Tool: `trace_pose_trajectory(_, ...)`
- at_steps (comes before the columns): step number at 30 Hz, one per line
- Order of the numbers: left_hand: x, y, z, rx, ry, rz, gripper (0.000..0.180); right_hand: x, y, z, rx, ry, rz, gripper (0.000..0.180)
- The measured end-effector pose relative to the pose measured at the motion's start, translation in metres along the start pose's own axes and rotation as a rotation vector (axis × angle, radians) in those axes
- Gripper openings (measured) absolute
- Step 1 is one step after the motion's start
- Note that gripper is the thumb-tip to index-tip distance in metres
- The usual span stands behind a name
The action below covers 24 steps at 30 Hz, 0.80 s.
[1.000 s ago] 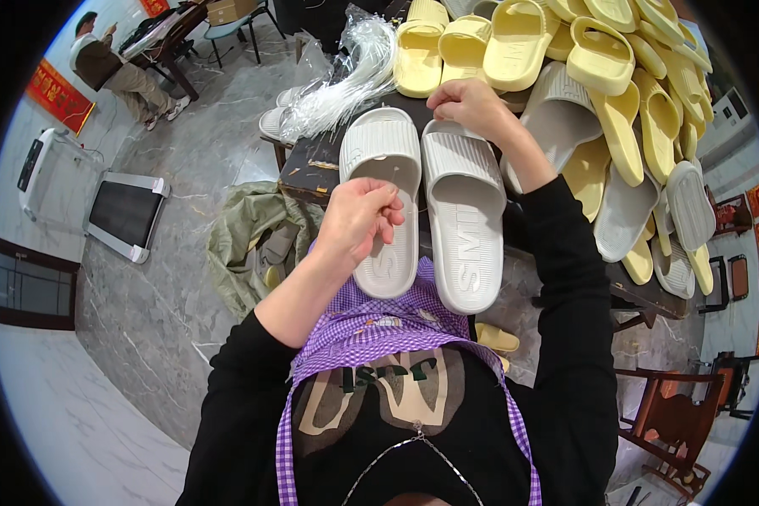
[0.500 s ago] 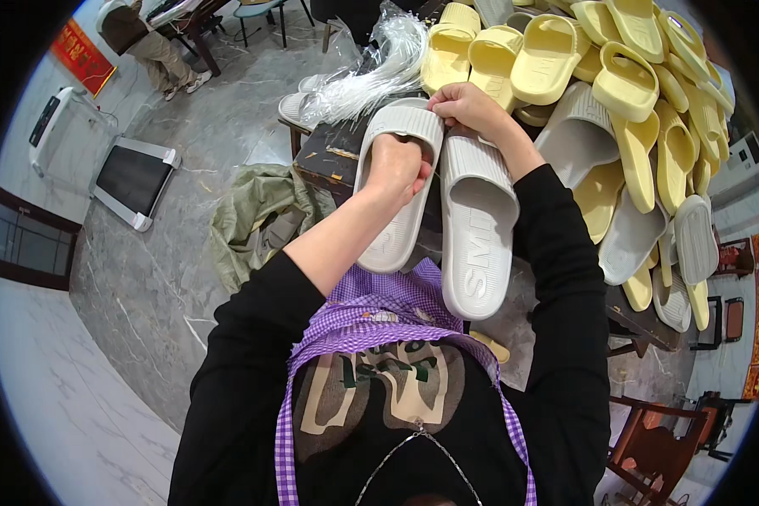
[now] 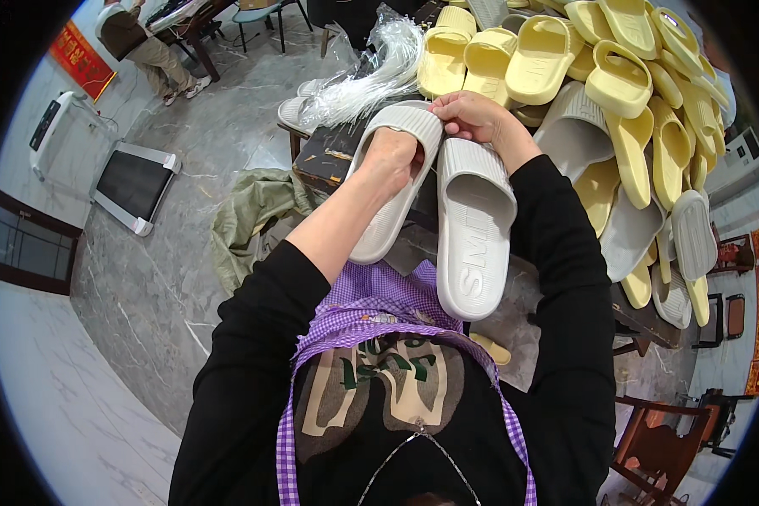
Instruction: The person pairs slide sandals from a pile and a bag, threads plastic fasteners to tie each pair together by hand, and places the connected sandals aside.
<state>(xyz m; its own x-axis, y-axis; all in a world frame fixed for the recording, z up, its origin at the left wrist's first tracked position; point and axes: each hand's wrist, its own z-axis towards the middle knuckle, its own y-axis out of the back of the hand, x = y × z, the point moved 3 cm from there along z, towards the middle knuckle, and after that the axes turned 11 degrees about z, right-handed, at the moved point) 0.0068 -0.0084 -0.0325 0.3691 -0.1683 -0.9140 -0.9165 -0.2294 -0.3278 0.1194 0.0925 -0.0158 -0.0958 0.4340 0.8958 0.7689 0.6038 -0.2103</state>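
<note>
Two light grey slide slippers lie side by side in front of me, soles away and toes up. My left hand reaches under the strap of the left slipper, its fingertips hidden inside, and holds it. My right hand is above the right slipper, thumb and forefinger pinched together at the inner edge of the left slipper's strap. What that pinch holds is too small to make out; a faint thin strand may run down between the slippers. The right slipper hangs close beside the left one.
A heap of yellow slippers mixed with grey ones covers the table at right. A bundle of clear plastic ties lies on the table's left end. A green sack stands on the floor; a treadmill and another person are farther left.
The left slipper and my left hand have shifted slightly left and nearer the strap's inside. My right hand has moved a little down, its fingers still pinched. The right slipper has moved slightly left.
</note>
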Motion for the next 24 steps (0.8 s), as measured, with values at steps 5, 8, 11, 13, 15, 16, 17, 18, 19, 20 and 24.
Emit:
trace_pose_trajectory(5,0.003,0.007,0.006,0.149,0.014,0.019,0.018,-0.002,0.003,0.001,0.098,-0.024,0.08,0.005)
trace_pose_trajectory(8,0.002,0.005,0.005,0.114,-0.027,0.117,0.015,-0.003,0.006,0.002,0.182,-0.041,0.132,0.004)
trace_pose_trajectory(11,-0.001,0.006,0.0,0.023,-0.024,0.211,0.012,-0.003,0.003,-0.002,0.097,-0.01,0.08,0.004)
trace_pose_trajectory(13,-0.003,0.008,-0.003,-0.109,0.023,0.316,0.011,-0.004,0.005,-0.006,-0.013,0.055,-0.036,0.006)
trace_pose_trajectory(15,-0.001,0.013,-0.001,-0.12,0.036,0.304,0.011,0.0,0.004,-0.016,-0.234,0.189,-0.263,0.009)
trace_pose_trajectory(16,0.0,0.016,-0.001,-0.133,0.045,0.291,0.011,0.001,0.004,-0.019,-0.237,0.186,-0.26,0.009)
trace_pose_trajectory(17,0.001,0.019,0.0,-0.146,0.054,0.279,0.011,0.003,0.003,-0.021,-0.227,0.211,-0.289,0.01)
trace_pose_trajectory(18,0.003,0.02,0.0,-0.145,0.059,0.281,0.011,0.004,0.001,-0.023,-0.216,0.236,-0.319,0.01)
trace_pose_trajectory(19,0.002,0.019,0.0,-0.147,0.048,0.267,0.01,0.005,0.002,-0.024,-0.208,0.262,-0.348,0.011)
trace_pose_trajectory(20,0.002,0.019,0.0,-0.15,0.036,0.252,0.008,0.005,0.002,-0.024,-0.212,0.261,-0.344,0.011)
trace_pose_trajectory(24,0.001,0.017,-0.003,-0.177,0.072,0.255,0.006,0.006,-0.004,-0.018,-0.23,0.231,-0.381,0.013)
